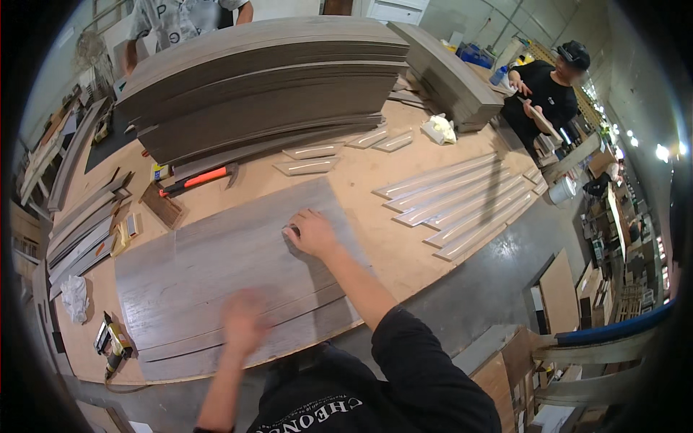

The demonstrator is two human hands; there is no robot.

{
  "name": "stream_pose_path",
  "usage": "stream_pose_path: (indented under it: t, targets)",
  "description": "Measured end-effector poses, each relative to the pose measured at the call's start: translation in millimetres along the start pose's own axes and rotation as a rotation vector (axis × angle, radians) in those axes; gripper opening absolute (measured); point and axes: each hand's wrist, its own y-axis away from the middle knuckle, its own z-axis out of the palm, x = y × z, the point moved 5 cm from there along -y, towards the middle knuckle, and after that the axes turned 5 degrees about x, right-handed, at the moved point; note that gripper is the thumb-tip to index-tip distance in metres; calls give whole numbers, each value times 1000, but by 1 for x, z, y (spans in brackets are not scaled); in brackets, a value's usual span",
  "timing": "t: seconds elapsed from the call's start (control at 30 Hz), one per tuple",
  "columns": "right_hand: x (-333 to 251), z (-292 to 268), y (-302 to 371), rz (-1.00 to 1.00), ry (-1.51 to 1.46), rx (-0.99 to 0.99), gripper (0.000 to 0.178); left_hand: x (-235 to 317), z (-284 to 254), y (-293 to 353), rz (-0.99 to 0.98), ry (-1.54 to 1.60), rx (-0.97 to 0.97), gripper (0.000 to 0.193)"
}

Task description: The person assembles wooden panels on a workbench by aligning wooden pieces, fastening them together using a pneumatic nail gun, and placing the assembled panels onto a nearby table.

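Head camera: a big grey board lies flat on a light brown table, right in front of the person. Long lines run along the side of it that is close to the person. The right hand is on the far part of the board, to the right of its middle. Its fingers are bent, and I cannot tell if they hold something small. The left hand is over the near part of the board. It is blurry, so I cannot tell if it is holding anything or touching the board.

Behind the board is a tall pile of grey boards. A hammer with an orange and black handle lies in front of the pile. To the right, long thin strips lie side by side with shiny lines on them. Some short pieces lie near the pile. On the left are a white crumpled cloth and a nail gun. Far to the right, another person in a black cap holds a flat piece.
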Motion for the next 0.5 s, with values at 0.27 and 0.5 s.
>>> stream_pose_path:
  t: [0.27,0.5]
  targets:
    - [-2,5,0,72,-56,53,22,76,24,-29,155,5,193,54]
    - [-5,4,1,63,-59,94,24,81,22,-29,115,11,230,48]
